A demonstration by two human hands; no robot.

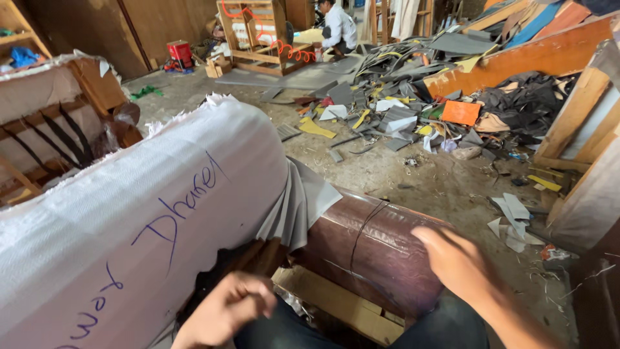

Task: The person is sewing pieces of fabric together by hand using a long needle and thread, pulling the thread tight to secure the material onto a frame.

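Scrap-strewn floor — glossy brown leatherette roll, white padding

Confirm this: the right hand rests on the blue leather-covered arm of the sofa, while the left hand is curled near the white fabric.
Wrong on the colour. The head view shows the right hand on a dark brown leather-covered arm, not a blue one. The left hand is indeed curled near the white fabric.

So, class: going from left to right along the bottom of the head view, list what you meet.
White padded roll → left hand → wooden board → brown leather-covered roll → right hand.
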